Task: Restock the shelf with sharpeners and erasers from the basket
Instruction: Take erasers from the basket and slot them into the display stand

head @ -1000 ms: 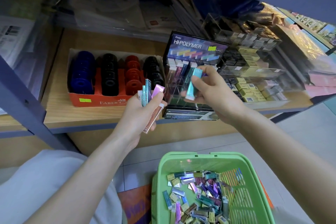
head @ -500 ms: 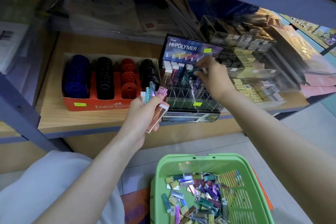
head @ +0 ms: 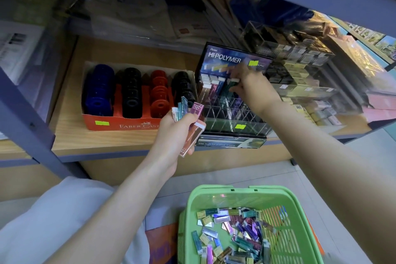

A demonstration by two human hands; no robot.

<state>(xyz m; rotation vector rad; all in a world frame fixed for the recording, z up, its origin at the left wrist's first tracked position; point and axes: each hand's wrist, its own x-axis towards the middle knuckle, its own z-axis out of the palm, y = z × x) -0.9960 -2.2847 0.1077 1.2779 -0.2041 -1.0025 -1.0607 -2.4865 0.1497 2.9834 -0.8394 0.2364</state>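
The wooden shelf [head: 70, 135] runs across the view under a grey-blue upper board, with a slanted grey post crossing its left end. Below it, on the tiled floor [head: 321, 178], stands a green basket [head: 192, 210], and loose erasers [head: 235, 231] in shiny teal, purple, pink and gold sleeves lie scattered over its bottom. On the left of the shelf sits an orange box [head: 102, 123] with a yellow sticker on its front. It holds four rows of round sharpeners [head: 98, 90]: blue, black, red and black. Touching the box's right side is a clear rack [head: 235, 118] with a dark HI-POLYMER header card. It is divided into small cells, and erasers stand upright in the rear cells while the front cells show none. Stacks of small packets [head: 300, 75] fill the shelf to the right of the rack. The left hand [head: 177, 133] hovers in front of the shelf edge, between the box and the rack, its fingers curled round a bunch of erasers [head: 190, 137]. Teal and purple ones fan out above the fingers, and a coppery pink one juts down past the palm. The right hand [head: 250, 83] reaches over the rear of the rack, just under the header card, with fingertips pinching a teal eraser [head: 232, 84] whose white end points up. The eraser stands over a rear cell, though blur hides whether it sits in the cell. White cloth [head: 53, 221] fills the lower left corner.
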